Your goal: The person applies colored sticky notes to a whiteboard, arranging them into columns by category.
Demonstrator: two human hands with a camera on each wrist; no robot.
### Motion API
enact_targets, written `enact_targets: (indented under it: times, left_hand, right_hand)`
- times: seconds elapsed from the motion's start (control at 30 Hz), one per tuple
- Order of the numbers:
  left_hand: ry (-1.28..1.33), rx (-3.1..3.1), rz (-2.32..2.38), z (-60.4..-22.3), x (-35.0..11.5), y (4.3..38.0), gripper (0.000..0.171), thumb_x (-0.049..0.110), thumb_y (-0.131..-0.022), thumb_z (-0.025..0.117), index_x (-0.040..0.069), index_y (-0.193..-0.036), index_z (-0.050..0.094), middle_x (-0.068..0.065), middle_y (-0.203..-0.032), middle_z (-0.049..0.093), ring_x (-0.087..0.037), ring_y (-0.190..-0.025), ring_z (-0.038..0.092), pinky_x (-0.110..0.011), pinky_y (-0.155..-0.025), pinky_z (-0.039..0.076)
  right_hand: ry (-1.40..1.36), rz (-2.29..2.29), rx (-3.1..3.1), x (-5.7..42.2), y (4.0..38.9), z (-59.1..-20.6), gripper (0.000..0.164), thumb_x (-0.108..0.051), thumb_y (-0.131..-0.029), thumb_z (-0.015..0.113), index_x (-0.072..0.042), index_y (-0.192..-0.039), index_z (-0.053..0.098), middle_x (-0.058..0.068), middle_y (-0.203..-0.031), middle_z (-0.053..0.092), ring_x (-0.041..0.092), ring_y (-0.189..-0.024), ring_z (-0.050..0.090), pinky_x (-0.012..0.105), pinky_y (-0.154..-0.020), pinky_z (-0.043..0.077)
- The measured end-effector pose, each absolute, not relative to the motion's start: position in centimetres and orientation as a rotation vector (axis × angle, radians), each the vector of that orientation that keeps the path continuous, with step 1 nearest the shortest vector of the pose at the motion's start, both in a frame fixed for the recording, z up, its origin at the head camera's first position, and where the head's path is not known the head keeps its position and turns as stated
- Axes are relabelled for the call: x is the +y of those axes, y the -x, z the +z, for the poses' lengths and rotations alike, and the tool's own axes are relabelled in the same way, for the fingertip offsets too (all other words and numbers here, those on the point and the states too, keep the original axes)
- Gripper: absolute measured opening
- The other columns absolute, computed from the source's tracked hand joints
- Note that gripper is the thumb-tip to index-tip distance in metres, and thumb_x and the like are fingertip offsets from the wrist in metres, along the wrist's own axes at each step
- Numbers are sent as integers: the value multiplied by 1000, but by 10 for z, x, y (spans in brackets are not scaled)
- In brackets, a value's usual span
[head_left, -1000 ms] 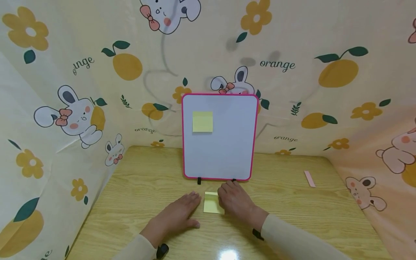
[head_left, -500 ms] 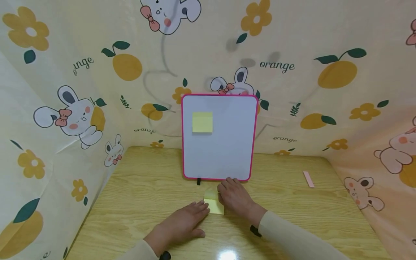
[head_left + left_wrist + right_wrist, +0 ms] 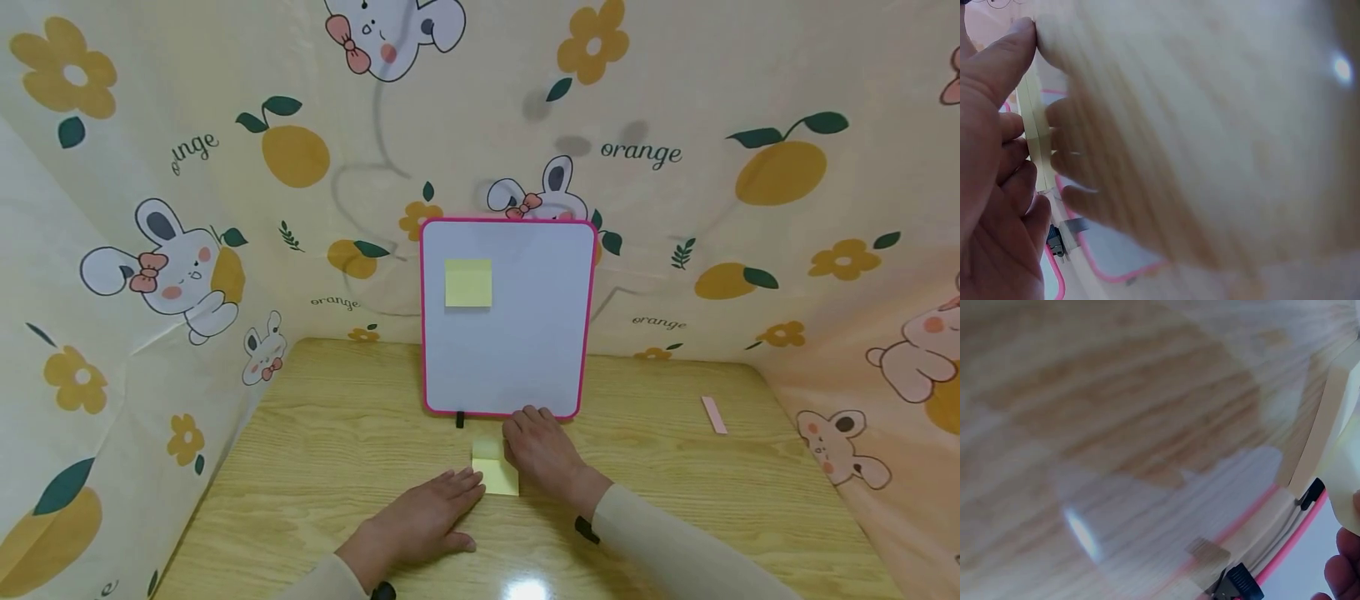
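Note:
A pad of pale yellow sticky notes [image 3: 500, 479] lies on the wooden table in front of the whiteboard. My left hand [image 3: 423, 517] rests flat, its fingertips at the pad's left edge; the left wrist view shows the fingers [image 3: 1013, 165] close along the side of the pad [image 3: 1036, 140]. At the pad's right side my right hand [image 3: 547, 454] pinches a sticky note. That note [image 3: 1342, 472] curves up off the pad in the right wrist view, above the curled fingers [image 3: 1341, 569]. The hand hides its right part in the head view.
A pink-framed whiteboard [image 3: 517, 350] stands upright behind the hands, one yellow sticky note [image 3: 468, 283] on its upper left. A black foot [image 3: 460, 419] shows under its lower edge. A pink strip [image 3: 714, 415] lies at the right. Patterned cloth [image 3: 660, 250] walls the table.
My left hand has slid right, from beside the pad to its left edge. My right hand has shifted slightly forward, and the upper part of the pad now looks darker.

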State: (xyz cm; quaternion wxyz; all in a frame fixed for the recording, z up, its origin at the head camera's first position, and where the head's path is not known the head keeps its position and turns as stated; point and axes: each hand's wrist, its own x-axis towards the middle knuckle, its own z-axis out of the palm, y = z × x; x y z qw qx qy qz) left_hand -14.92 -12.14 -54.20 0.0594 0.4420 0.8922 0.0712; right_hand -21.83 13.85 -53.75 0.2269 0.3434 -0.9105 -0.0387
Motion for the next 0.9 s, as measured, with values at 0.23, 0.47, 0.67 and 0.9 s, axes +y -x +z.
enact_targets:
  times: [0.23, 0.47, 0.67, 0.9]
  left_hand:
    - [-1330, 2698, 229, -541, -120, 148, 74, 55, -106, 54, 5, -160, 44, -10, -168, 41, -25, -157, 38, -38, -129, 34]
    - [-1328, 2704, 212, -542, -120, 148, 74, 55, -106, 53, 5, -160, 44, -10, -168, 41, -24, -157, 38, -36, -129, 34]
    - [-1337, 2708, 211, -542, -121, 147, 73, 54, -107, 53, 4, -160, 43, -10, -168, 41, -24, -157, 38, -37, -129, 34]
    - [-1349, 2708, 215, -540, -121, 146, 72, 52, -107, 54, 3, -160, 44, -11, -168, 41, -25, -156, 39, -37, -128, 35]
  right_hand:
    - [-924, -140, -2528, 138, 225, -538, 19, -23, -98, 74, -10, -94, 60, 3, -90, 64, 23, -86, 57, 33, -74, 47]
    - [-912, -151, -2560, 135, 228, -536, 17, -22, -99, 73, -9, -98, 62, 5, -92, 63, 24, -88, 56, 35, -76, 48]
    - [-886, -180, -2595, 135, 230, -536, 19, -22, -100, 73, -7, -102, 63, 7, -95, 64, 25, -92, 58, 37, -79, 51]
    - [-854, -179, -2613, 136, 232, -536, 19, -17, -98, 75, -4, -102, 62, 9, -93, 63, 27, -93, 59, 39, -81, 53]
